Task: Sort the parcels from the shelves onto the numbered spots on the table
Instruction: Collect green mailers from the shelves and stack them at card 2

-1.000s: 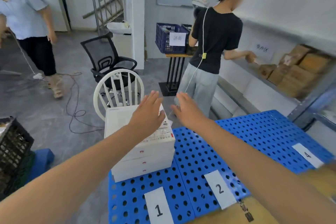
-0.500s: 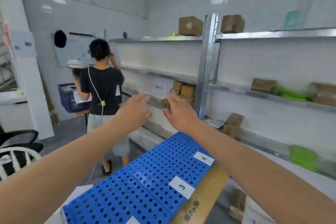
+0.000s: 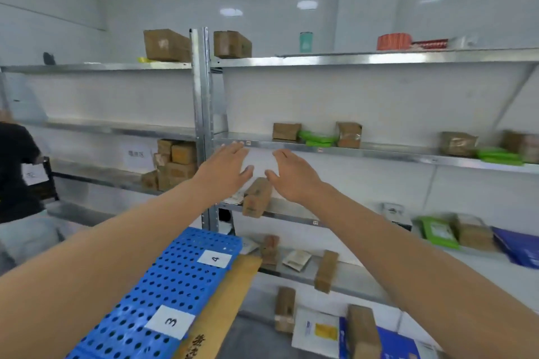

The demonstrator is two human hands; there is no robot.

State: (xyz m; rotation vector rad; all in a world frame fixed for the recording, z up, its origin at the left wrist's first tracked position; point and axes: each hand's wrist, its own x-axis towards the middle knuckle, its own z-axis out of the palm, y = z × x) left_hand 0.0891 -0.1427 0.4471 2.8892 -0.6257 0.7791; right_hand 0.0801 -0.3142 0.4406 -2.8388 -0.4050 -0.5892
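Note:
My left hand (image 3: 226, 167) and my right hand (image 3: 293, 173) are stretched out side by side toward the metal shelves (image 3: 364, 151), palms down, fingers apart, holding nothing. Just below and between them a brown cardboard parcel (image 3: 256, 198) stands on a shelf edge. More brown parcels (image 3: 287, 131) and green bags (image 3: 318, 138) lie on the shelf above my hands. The blue perforated table (image 3: 163, 288) is at lower left, with the white label 3 (image 3: 170, 321) and the label 4 (image 3: 215, 258) on it.
A stack of brown boxes (image 3: 175, 163) fills the left shelf bay. Lower shelves carry brown parcels (image 3: 326, 271), a white bag (image 3: 316, 331) and blue bags (image 3: 522, 251). Another person (image 3: 17, 181) in a black top stands at the far left. A steel upright (image 3: 204, 125) divides the bays.
My view has swung from the white boxes at spot 1 round to the shelves and come closer. Both empty hands stay out in front and now reach toward the middle shelf.

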